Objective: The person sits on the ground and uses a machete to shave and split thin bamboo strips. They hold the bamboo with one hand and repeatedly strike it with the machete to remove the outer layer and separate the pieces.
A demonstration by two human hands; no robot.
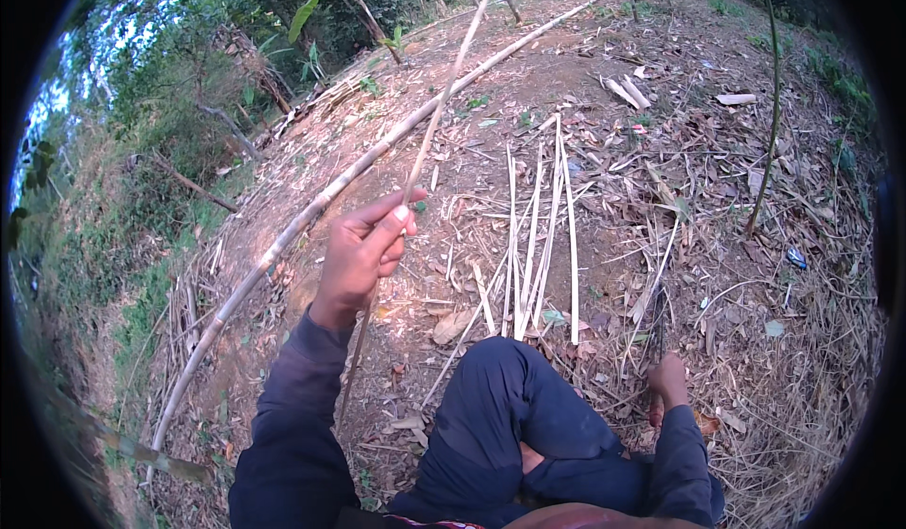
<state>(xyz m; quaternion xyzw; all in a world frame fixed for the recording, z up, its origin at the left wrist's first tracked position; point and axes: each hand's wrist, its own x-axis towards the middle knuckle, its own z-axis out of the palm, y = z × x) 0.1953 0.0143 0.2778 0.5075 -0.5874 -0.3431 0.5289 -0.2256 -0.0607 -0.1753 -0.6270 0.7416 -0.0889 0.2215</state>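
Observation:
My left hand (366, 251) is raised at the left of centre, pinching a long thin bamboo strip (442, 114) between thumb and fingers. The strip slants from beside my left forearm up past the top edge of the view. Low at the right, beside my bent leg, my right hand (668, 381) is closed round the handle of a long dark-bladed knife (659, 321). Its blade points away from me, close to the ground, and is hard to make out against the litter. In front of my knee lies a loose bundle of pale split bamboo strips (535, 246).
A long bamboo pole (326, 194) lies diagonally across the ground on the left. Dry leaves and shavings cover the slope. A thin green stem (769, 104) stands at the right, and pale bamboo pieces (625, 93) lie farther off. Bushes and trees border the left.

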